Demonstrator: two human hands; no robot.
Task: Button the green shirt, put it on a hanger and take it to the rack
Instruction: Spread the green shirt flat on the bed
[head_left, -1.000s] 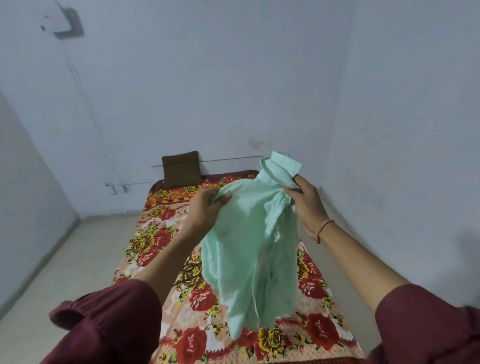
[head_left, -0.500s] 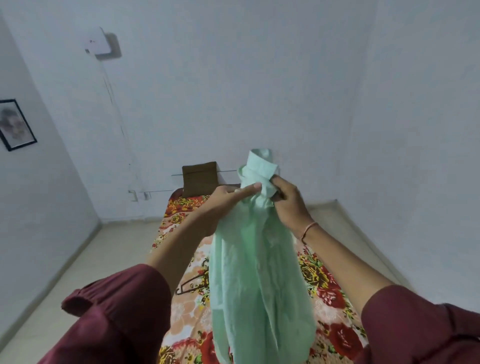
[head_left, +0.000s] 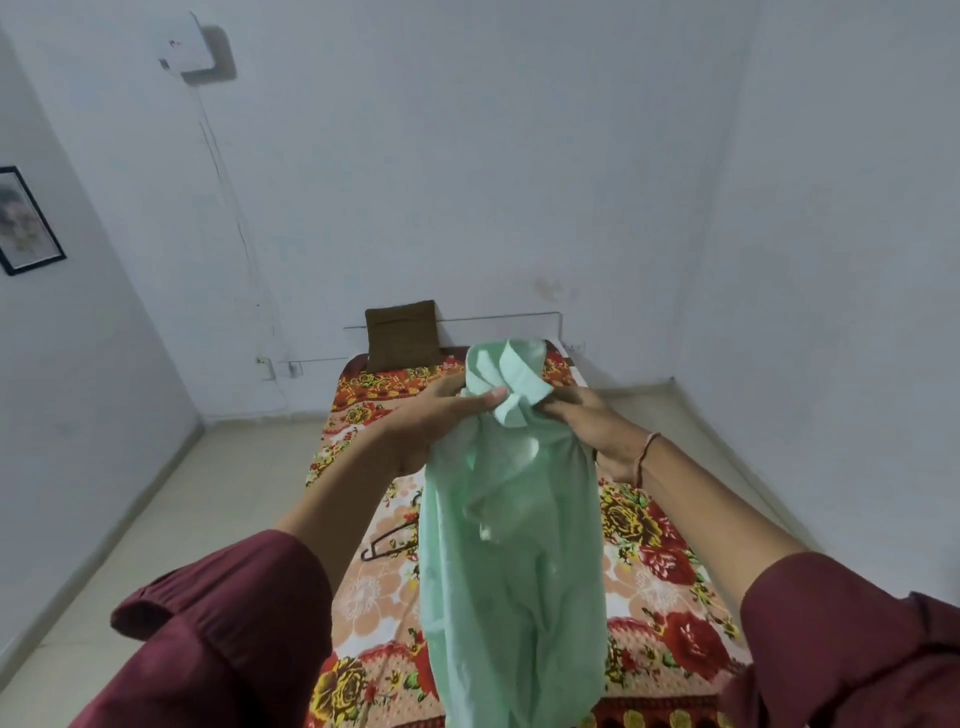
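Green shirt (head_left: 511, 545) is hanging in the air above the bed (head_left: 649, 530), bunched below its collar. Left hand (head_left: 431, 415) and right hand (head_left: 587, 421) are both gripping its neck. Hanger (head_left: 389, 540) is lying on the bed.

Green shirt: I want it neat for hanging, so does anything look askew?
The green shirt hangs bunched, gathered at the neck between the left hand and right hand, its collar crumpled and twisted. The hanger lies on the floral bedsheet.
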